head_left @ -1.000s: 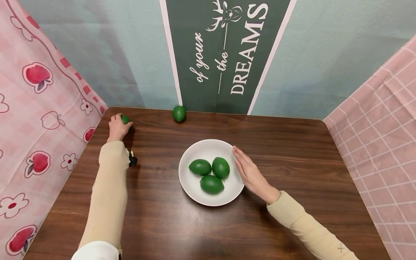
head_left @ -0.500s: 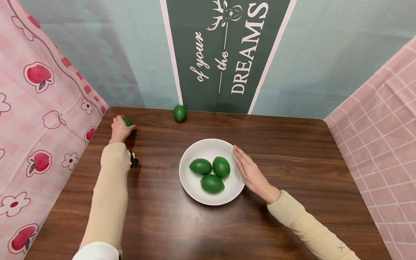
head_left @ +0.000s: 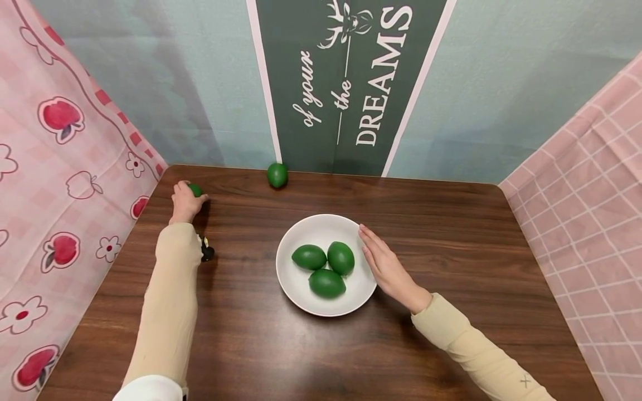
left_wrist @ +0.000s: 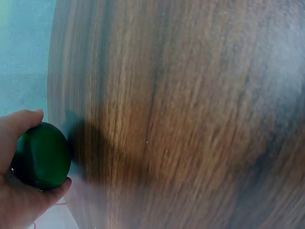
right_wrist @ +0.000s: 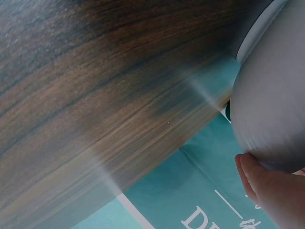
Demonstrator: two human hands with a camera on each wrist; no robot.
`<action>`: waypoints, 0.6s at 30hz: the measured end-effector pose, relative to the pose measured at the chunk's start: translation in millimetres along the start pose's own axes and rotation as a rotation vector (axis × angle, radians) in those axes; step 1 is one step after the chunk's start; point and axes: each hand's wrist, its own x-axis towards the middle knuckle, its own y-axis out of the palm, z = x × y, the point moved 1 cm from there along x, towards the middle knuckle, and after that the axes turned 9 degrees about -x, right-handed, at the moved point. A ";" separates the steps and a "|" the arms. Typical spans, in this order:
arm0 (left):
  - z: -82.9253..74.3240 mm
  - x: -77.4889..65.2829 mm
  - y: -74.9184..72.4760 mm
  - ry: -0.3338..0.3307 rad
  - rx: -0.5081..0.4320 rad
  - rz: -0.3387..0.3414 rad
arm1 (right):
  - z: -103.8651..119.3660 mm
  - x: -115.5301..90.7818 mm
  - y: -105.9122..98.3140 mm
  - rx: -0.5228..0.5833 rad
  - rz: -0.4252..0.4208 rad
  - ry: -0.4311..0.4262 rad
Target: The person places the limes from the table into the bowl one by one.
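Observation:
At the far left corner of the table, my left hand (head_left: 184, 203) grips a green lime (head_left: 195, 190). The left wrist view shows that lime (left_wrist: 46, 156) between thumb and fingers. A white bowl (head_left: 293, 284) near the table's middle holds three limes: one at left (head_left: 309, 257), one at right (head_left: 341, 258) and one in front (head_left: 327, 284). My right hand (head_left: 392, 272) rests against the bowl's right side with its fingers straight. In the right wrist view, the fingertips touch the outer wall of the bowl (right_wrist: 274, 100).
Another lime (head_left: 277, 175) lies at the back edge of the brown wooden table (head_left: 436, 223). Pink cloths hang on the left (head_left: 80, 150) and right (head_left: 592, 195). A blue-green cloth (head_left: 220, 72) with a lettered dark panel hangs behind.
My left hand has shifted slightly right and toward me at the far left corner, with its lime. The right hand and the bowl have stayed in place.

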 end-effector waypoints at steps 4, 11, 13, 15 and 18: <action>-1.5 -1.3 -2.7 -0.004 0.003 0.007 | 0.5 0.1 0.0 -0.001 0.004 0.004; -7.0 -0.6 -9.7 0.013 0.000 -0.002 | 0.4 0.2 -0.5 0.000 0.010 0.010; -8.3 0.5 -11.3 0.033 0.003 -0.013 | 0.6 0.3 -0.5 -0.001 0.011 0.009; -8.8 1.8 -12.6 0.055 0.008 -0.020 | 0.9 0.2 -0.5 -0.002 0.014 0.010; -9.8 2.3 -14.4 0.084 0.013 -0.030 | 1.2 0.2 -0.5 -0.005 0.017 0.011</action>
